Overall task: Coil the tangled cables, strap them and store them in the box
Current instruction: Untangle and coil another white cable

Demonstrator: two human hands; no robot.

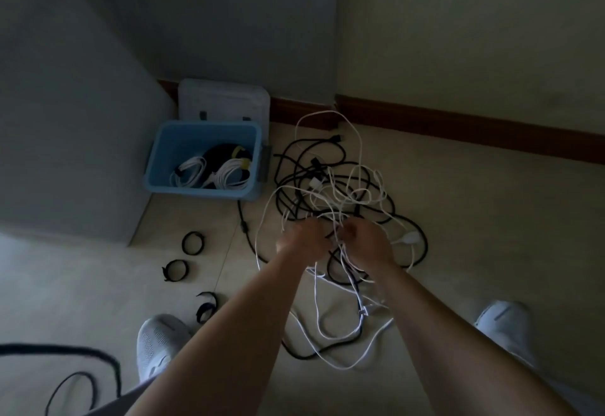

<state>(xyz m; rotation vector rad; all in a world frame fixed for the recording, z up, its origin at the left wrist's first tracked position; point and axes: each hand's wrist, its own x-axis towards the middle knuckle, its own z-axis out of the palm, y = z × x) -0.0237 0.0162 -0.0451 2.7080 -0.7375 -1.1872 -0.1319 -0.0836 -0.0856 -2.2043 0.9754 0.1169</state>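
A tangle of black and white cables (343, 186) lies on the pale floor in the middle of the view. My left hand (302, 240) and my right hand (363, 244) are both closed on white cable strands at the near side of the tangle, lifted slightly above the floor. White loops trail down between my forearms to the floor (340, 334). To the left stands a blue box (163, 154) holding coiled, strapped white and black cables (216, 170). Three black straps lie on the floor at left, the farthest one (192, 243) looped into a ring.
The box's grey lid (226, 98) leans against the wall behind it. A grey cabinet side (65, 121) stands at left. A dark baseboard (458, 124) runs along the wall. My shoes (157, 347) flank the pile. Another black cable (75, 379) lies bottom left.
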